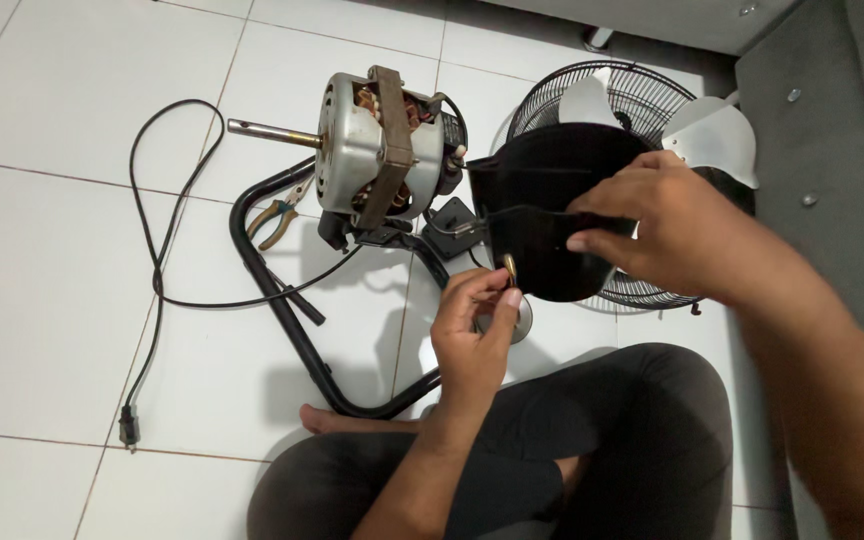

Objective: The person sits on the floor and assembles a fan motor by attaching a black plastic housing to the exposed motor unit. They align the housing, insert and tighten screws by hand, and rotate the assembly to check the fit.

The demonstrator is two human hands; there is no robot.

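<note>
Black cover (552, 215) gripped steady by right hand (667, 230); left hand (472, 325) pinching small screw (509, 264), best kept square to hole.

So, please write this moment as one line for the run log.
right hand: holds black motor cover | left hand: pinches small brass screw at cover | fan motor: on floor stand | pliers: on tiles

Bright even indoor light, soft shadows under the hands (572, 270), mild tile glare, sharp focus
</note>
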